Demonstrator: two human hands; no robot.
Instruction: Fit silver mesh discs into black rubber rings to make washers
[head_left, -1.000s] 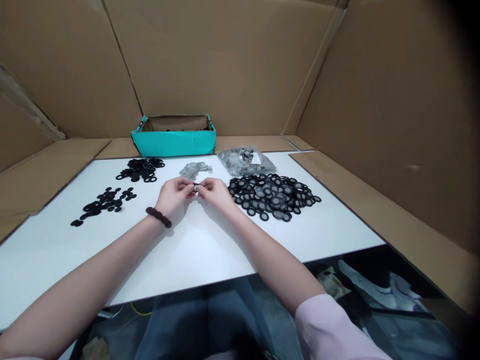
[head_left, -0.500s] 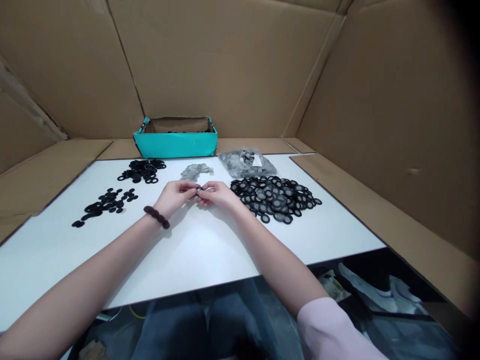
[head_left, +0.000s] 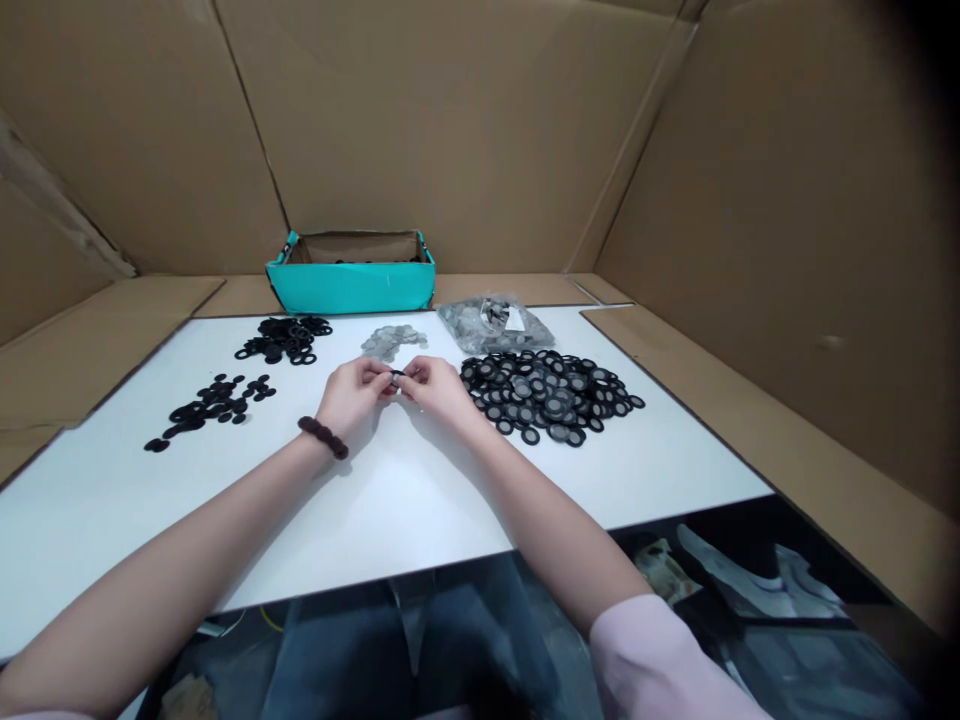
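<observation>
My left hand (head_left: 352,392) and my right hand (head_left: 435,385) meet over the middle of the white table (head_left: 390,480), fingertips pinched together on one small black ring with a grey mesh disc (head_left: 395,377). A dark bead bracelet sits on my left wrist. To the right of my hands lies a large heap of black rings with mesh centres (head_left: 551,393). Just behind my hands is a small pile of grey mesh discs (head_left: 391,341).
Two piles of black rubber rings lie at the left: one farther back (head_left: 283,339), one nearer (head_left: 210,398). A clear bag of grey discs (head_left: 495,323) sits behind the big heap. A teal box (head_left: 350,271) stands at the back. Cardboard walls surround the table.
My hands stayed together over the table's middle, with the fingers shifting slightly around the small part. The view tilted a little.
</observation>
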